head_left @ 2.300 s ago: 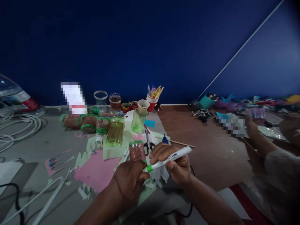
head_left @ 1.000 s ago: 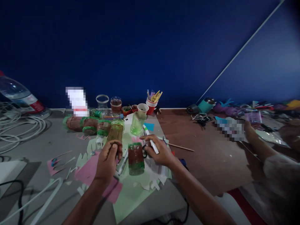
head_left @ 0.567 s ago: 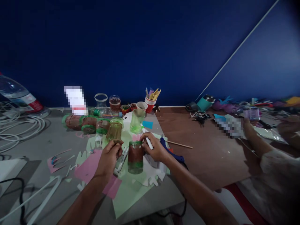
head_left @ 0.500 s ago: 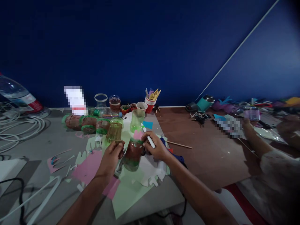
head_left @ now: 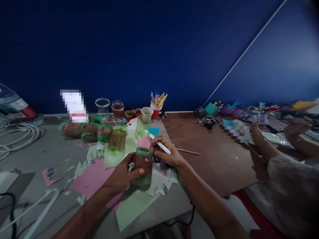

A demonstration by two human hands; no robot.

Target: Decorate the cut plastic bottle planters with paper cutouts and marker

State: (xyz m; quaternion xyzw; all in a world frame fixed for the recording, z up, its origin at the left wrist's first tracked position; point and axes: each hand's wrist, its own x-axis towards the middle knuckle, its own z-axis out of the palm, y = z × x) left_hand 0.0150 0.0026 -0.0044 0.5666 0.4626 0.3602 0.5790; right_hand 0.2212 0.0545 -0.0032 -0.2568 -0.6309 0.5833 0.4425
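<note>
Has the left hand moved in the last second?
Yes, the left hand has moved right: it was directly in front of the green-brown tumbler, now farther right, holding the jar.

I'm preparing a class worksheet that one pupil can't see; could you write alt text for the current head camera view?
A left hand grips a brown-and-green jar while the right hand holds a white marker near its rim. Pink paper and green paper lie on the table, before a blue wall.
</note>
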